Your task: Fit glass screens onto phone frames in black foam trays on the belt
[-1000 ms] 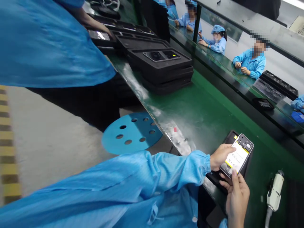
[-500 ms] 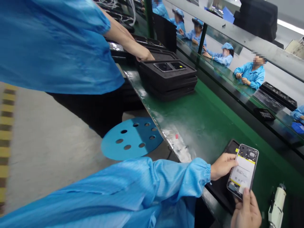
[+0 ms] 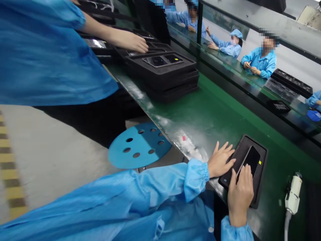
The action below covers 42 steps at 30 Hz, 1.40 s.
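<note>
A black foam tray [image 3: 262, 157] lies on the green belt [image 3: 213, 113] near the front edge. A phone [image 3: 250, 160] sits in it, dark side up, tilted a little. My left hand [image 3: 220, 160] rests flat on the tray's left part with fingers spread. The fingers of my right hand [image 3: 240, 195] lie stretched out on the near end of the phone and press it down.
A stack of black trays [image 3: 170, 72] with a phone on top stands further along the belt; a co-worker's hand [image 3: 132, 42] reaches over trays behind it. A white electric screwdriver [image 3: 292, 195] lies at the right. A blue stool [image 3: 139, 145] stands below. Several people sit across the line.
The phone was held up in both hands with its open back showing. It now lies turned over in the tray, both hands flat on top.
</note>
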{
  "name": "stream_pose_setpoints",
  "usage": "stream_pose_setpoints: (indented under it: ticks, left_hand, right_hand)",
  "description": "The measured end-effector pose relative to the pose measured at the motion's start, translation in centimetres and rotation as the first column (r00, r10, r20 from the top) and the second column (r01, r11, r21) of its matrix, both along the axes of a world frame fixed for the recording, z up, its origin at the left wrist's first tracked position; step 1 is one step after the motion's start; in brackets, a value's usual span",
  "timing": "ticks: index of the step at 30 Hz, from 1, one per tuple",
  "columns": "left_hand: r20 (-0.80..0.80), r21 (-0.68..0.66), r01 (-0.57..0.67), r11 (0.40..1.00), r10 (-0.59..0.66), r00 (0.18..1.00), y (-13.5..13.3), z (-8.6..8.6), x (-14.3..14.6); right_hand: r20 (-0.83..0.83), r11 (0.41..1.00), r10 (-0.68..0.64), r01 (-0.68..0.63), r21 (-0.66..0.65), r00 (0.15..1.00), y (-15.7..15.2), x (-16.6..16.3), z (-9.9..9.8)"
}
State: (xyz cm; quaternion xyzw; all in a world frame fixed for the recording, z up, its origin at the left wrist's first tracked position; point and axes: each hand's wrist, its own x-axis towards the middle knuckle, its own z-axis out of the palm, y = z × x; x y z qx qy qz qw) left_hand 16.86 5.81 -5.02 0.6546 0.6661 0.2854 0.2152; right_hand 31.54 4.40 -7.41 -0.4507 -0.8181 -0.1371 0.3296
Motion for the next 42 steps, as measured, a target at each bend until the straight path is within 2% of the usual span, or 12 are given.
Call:
stream_pose_setpoints:
  ticks: [3, 4, 6, 8, 11, 14, 18, 25, 32, 36, 39, 42]
  left_hand:
    - [-0.067, -0.018, 0.013, 1.0, -0.015, 0.998, -0.2, 0.1, 0.0]
    - [-0.075, -0.022, 0.024, 0.999, -0.026, 0.997, -0.2, 0.1, 0.0]
    - [-0.077, -0.021, 0.047, 0.999, -0.049, 0.996, -0.2, 0.0, 0.0]
    - [-0.057, -0.022, 0.053, 0.998, -0.055, 0.997, -0.2, -0.1, 0.0]
    - [-0.016, -0.029, 0.054, 0.998, -0.054, 0.998, -0.2, -0.4, 0.1]
    - [-0.002, -0.027, 0.065, 0.998, -0.065, 0.998, 0.0, -0.5, -0.2]
    - [-0.02, -0.092, 0.082, 0.992, -0.084, 0.996, 0.5, 0.3, -1.7]
    - [-0.087, -0.163, 0.036, 0.986, -0.051, 0.995, 0.3, 1.5, -4.4]
    - [-0.014, -0.163, 0.063, 0.985, -0.067, 0.998, -0.4, 0.9, -3.8]
    - [0.009, -0.148, -0.007, 0.989, 0.008, 1.0, -0.6, 0.4, -3.9]
    - [-0.033, -0.092, -0.074, 0.993, 0.072, 0.997, -1.1, 0.2, -3.4]
    - [-0.103, -0.017, -0.018, 1.0, 0.016, 0.995, -1.8, 0.7, -2.2]
  right_hand:
    - [-0.106, 0.996, 0.058, -0.064, -0.055, 0.993, -0.1, 1.3, 0.7]
    - [-0.168, 0.998, 0.015, -0.026, -0.063, 0.986, -0.1, 2.4, 1.1]
    - [-0.251, 0.984, -0.164, 0.142, -0.104, 0.954, 0.1, 5.0, 1.7]
    - [-0.226, 0.935, -0.337, 0.296, -0.195, 0.914, 0.1, 7.4, 2.0]
    - [-0.147, 0.861, -0.422, 0.344, -0.375, 0.895, -0.4, 9.3, 1.9]
    - [-0.176, 0.849, -0.377, 0.264, -0.458, 0.909, -1.0, 8.8, 1.5]
    - [-0.232, 0.867, -0.295, 0.157, -0.473, 0.927, -1.8, 6.7, 1.1]
    - [-0.302, 0.834, -0.235, 0.033, -0.55, 0.924, -2.6, 3.8, 0.7]
    - [-0.362, 0.796, -0.262, -0.012, -0.605, 0.895, -2.5, 3.9, 0.5]
    - [-0.351, 0.799, -0.256, -0.007, -0.601, 0.901, -2.5, 3.9, 0.5]
    - [-0.332, 0.822, -0.226, -0.004, -0.57, 0.916, -2.6, 3.6, 0.5]
    - [-0.336, 0.856, -0.203, 0.0, -0.517, 0.92, -2.6, 3.4, 0.3]
